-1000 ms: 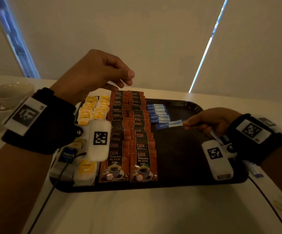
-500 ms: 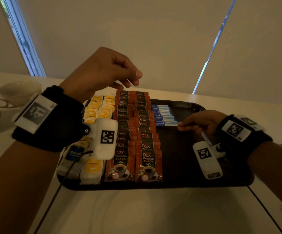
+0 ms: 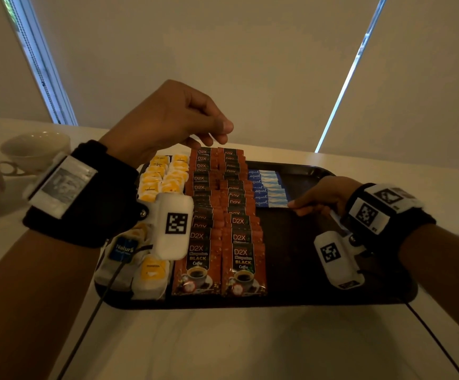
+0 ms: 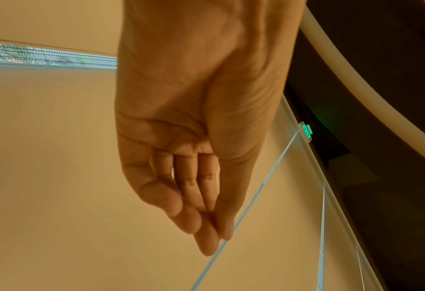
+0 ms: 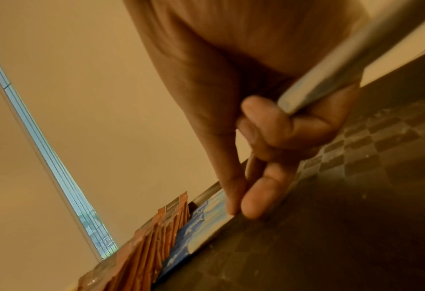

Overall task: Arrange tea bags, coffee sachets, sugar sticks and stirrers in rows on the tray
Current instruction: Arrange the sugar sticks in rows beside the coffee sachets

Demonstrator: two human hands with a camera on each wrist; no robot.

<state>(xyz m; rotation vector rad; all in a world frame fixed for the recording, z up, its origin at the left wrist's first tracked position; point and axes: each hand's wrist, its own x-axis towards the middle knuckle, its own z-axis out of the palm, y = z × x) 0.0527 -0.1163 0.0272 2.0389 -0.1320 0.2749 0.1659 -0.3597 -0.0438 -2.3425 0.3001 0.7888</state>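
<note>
Right hand [image 3: 323,196] pinches a blue sugar stick [image 3: 272,204], aligning it on the tray [image 3: 360,292], spares tucked in its curled fingers; left hand [image 3: 168,119] hovers loosely curled, holding nothing.

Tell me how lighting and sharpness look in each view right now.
Head view: dim, tray near-black, coffee sachets readable. Left wrist view: orange cast, left hand sharp. Right wrist view: same cast, right hand soft, sugar stick lettering blurred.
</note>
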